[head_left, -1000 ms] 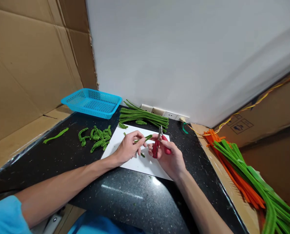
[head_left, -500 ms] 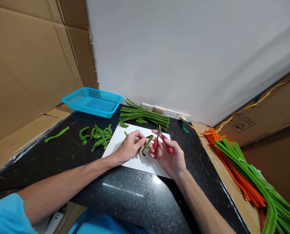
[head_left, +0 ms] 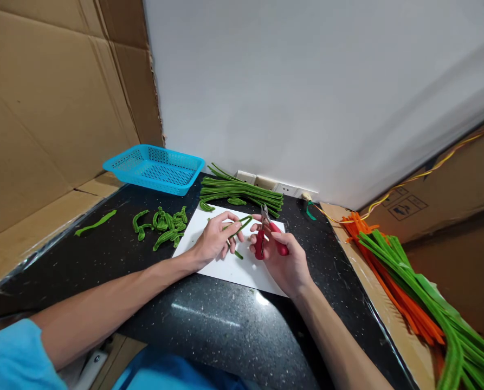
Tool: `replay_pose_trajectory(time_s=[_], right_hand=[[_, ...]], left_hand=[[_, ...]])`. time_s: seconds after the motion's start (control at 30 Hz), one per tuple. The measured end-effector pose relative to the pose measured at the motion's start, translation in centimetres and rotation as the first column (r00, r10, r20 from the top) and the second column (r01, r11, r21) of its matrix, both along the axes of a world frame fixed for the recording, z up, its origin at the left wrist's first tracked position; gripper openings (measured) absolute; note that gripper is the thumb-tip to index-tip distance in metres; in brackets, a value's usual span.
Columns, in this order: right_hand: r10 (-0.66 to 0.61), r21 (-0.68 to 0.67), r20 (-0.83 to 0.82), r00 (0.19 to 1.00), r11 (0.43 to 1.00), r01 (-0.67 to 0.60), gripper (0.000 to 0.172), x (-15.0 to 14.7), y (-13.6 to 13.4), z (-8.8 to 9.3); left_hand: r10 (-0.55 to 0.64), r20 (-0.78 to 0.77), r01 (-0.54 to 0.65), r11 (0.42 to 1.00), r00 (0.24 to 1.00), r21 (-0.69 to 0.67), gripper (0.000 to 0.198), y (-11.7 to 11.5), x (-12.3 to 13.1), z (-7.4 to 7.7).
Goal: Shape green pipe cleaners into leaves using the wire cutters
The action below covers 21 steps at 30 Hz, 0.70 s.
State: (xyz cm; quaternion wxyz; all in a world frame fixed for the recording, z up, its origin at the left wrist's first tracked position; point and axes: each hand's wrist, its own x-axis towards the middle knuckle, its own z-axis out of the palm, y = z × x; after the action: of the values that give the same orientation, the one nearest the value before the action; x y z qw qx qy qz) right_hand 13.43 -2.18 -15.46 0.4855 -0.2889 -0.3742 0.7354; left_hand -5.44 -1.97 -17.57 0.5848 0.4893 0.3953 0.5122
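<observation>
My left hand (head_left: 216,239) pinches a bent green pipe cleaner (head_left: 245,221) between thumb and fingers, above a white sheet (head_left: 225,271). Its folded end points toward my right hand (head_left: 284,262). That hand is closed around red-handled cutting pliers (head_left: 260,245), whose metal jaws point up and away from me. The jaws are apart from the pipe cleaner. A short green piece (head_left: 238,254) shows below my left fingers; whether it belongs to the held pipe cleaner I cannot tell. Behind the sheet lies a bundle of green pipe cleaners (head_left: 237,190).
Left of the sheet is a pile of twisted green pieces (head_left: 169,226), with a lone green strip (head_left: 96,222) farther left. A blue basket (head_left: 156,169) stands at the back left. Orange pipe cleaners (head_left: 404,300) and green ones (head_left: 420,287) lie on cardboard at right. Sockets (head_left: 286,189) line the wall.
The pipe cleaner's bent end has turned and now shows as a narrow loop, where it was a wide angle. The pliers have tilted slightly and their handles look closer together.
</observation>
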Motion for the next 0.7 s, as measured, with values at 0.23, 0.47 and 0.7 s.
replay_pose_trajectory(time_s=[0.23,0.47,0.7], right_hand=[[0.004,0.000,0.037,0.999,1.000,-0.004,0.034,0.22,0.28,-0.02],[0.054,0.068,0.133,0.990,0.996,-0.063,0.026,-0.29,-0.14,0.02],[-0.050,0.095,0.206,0.977,0.995,0.031,0.036,-0.09,0.02,-0.15]], left_hand=[[0.045,0.064,-0.044,0.999,0.997,-0.021,0.045,0.28,-0.40,0.28],[0.014,0.063,-0.010,0.998,0.998,-0.059,0.044,-0.10,-0.38,0.50],[-0.004,0.045,0.008,0.996,0.999,-0.086,0.038,-0.15,-0.35,0.21]])
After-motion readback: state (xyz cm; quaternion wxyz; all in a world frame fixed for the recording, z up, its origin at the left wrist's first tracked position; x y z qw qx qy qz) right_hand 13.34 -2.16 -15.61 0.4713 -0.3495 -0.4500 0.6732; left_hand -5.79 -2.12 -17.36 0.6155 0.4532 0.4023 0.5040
